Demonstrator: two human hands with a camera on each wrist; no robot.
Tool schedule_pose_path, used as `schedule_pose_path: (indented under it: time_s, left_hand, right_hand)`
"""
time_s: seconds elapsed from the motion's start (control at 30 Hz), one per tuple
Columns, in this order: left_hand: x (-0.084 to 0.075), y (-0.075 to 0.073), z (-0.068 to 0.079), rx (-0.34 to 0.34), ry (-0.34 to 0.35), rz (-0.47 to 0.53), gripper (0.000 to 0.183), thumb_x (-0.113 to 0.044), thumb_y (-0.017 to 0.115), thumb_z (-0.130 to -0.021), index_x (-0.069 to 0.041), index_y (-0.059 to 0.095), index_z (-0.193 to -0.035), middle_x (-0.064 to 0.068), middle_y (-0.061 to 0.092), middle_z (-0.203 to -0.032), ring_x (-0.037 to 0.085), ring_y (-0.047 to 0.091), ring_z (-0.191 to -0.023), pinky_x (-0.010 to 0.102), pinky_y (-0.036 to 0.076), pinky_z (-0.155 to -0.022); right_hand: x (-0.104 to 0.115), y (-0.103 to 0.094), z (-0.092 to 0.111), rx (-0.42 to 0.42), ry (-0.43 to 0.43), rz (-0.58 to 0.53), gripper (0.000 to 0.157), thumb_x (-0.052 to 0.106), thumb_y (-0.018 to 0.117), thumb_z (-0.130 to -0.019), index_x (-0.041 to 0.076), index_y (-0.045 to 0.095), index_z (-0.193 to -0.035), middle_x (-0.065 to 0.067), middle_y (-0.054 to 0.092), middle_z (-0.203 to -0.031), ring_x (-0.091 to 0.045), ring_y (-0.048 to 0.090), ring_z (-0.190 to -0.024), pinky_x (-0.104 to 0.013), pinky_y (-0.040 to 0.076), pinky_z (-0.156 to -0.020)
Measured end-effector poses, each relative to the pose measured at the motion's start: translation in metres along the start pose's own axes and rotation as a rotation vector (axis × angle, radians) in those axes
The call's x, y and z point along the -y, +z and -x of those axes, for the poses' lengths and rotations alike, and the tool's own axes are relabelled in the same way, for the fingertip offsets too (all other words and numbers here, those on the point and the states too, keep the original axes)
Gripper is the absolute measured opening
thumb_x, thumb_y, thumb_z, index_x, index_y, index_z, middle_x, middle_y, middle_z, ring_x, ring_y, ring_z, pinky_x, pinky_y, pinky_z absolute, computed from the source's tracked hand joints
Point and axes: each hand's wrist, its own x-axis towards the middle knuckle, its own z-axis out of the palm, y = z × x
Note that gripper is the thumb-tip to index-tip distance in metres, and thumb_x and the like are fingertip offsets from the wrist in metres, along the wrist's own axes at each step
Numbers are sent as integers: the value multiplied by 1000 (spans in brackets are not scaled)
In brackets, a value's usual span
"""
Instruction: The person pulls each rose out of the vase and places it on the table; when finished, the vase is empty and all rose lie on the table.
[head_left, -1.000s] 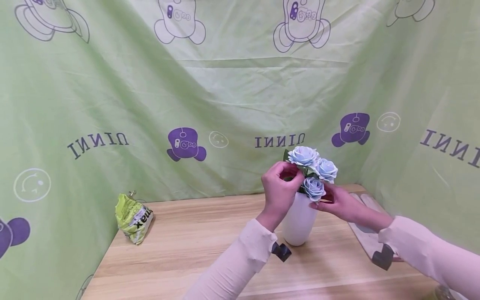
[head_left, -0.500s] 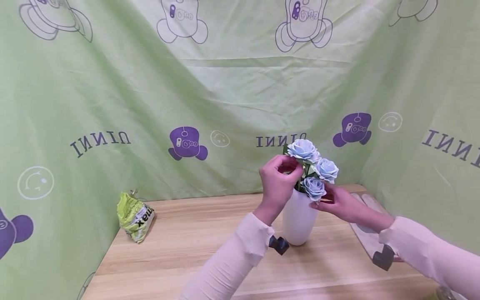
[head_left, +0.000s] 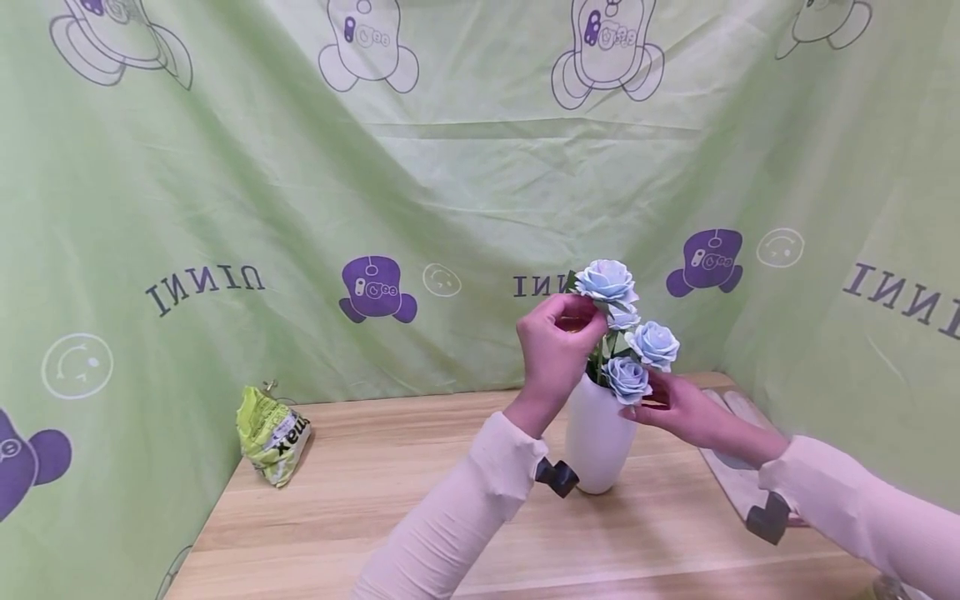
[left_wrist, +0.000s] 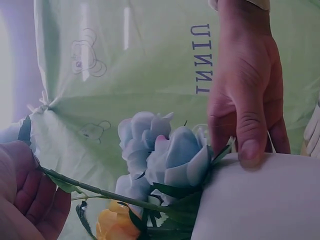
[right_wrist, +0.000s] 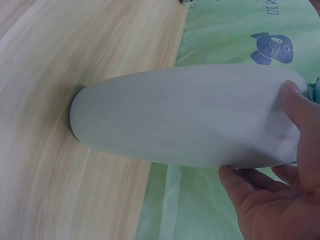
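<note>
A white vase (head_left: 600, 442) stands upright on the wooden table, holding several pale blue artificial roses (head_left: 652, 344). My left hand (head_left: 553, 346) pinches one blue rose (head_left: 606, 281) by its stem just under the bloom, above the others. In the left wrist view that green stem (left_wrist: 107, 194) slants from the fingers down among the other blooms at the vase mouth; a yellow-orange flower (left_wrist: 117, 225) shows there too. My right hand (head_left: 686, 410) grips the vase near its rim. In the right wrist view, thumb and fingers (right_wrist: 235, 185) lie on opposite sides of it.
A crumpled lime-green bag (head_left: 272, 437) sits at the table's back left. Flat pale items (head_left: 738, 483) lie at the right edge, partly behind the right forearm. A green printed cloth (head_left: 450, 183) hangs behind and along both sides of the table.
My left hand has risen with its blue rose, drawing it higher above the vase, and another bloom shows beneath it. My right hand stays at the vase rim.
</note>
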Motion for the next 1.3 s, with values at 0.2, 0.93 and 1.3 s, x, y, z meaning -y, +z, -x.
schedule_pose_path:
  time_s: [0.2, 0.93, 1.3]
  left_hand:
    - [-6, -2, -1, 13, -16, 6, 9, -2, 76, -83, 1, 75, -91, 15, 76, -89, 9, 71, -75, 22, 63, -70]
    - [-28, -2, -20, 6, -2, -46, 9, -5, 75, -83, -1, 76, -91, 12, 77, -88, 7, 72, -73, 20, 62, -67]
    - [-38, 0, -28, 7, -34, -69, 9, -7, 76, -81, -3, 77, -89, 11, 78, -85, 2, 69, -69, 20, 61, -65]
  right_hand:
    - [2, 1, 0, -14, 14, 27, 81, 36, 71, -92, 5, 30, -155, -24, 49, -149, -45, 53, -134, -40, 58, -98]
    - [3, -1, -3, -35, -67, 107, 69, 24, 70, -94, -8, 38, -145, -32, 54, -141, -50, 58, -125, -42, 60, -93]
    - [3, -1, -1, -27, -22, 91, 72, 31, 70, -94, -4, 37, -148, -30, 52, -144, -48, 56, -128, -44, 59, -95]
